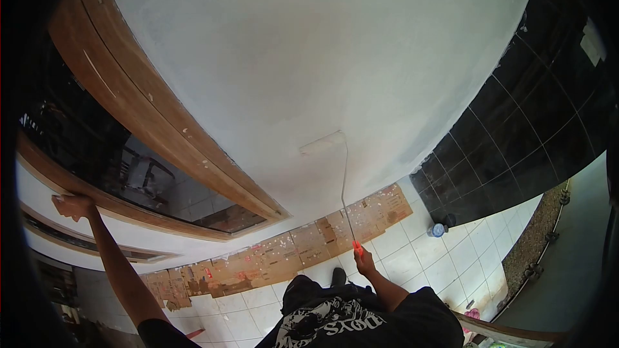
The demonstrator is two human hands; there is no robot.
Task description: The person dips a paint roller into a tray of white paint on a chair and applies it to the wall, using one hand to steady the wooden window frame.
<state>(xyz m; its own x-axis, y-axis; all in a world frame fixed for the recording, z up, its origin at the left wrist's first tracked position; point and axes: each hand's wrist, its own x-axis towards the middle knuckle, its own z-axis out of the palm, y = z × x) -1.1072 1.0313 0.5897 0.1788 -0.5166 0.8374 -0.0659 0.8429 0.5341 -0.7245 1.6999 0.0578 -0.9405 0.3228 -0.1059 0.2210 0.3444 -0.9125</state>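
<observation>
A paint roller [322, 143] with a white sleeve presses against the white wall [322, 58]; its thin metal shaft runs down to a red handle. My right hand [364, 261] is closed around that handle, low in the view above my dark shirt. My left hand [74, 206] reaches far out to the left and rests flat on the wooden window frame [161, 129], fingers spread, holding nothing.
Paint-spattered cardboard sheets [290, 251] lie along the foot of the wall on the white floor tiles [412, 264]. A small blue-and-white container [438, 229] stands near the black tiled wall [529, 122] at right. A dark window pane [129, 167] fills the frame.
</observation>
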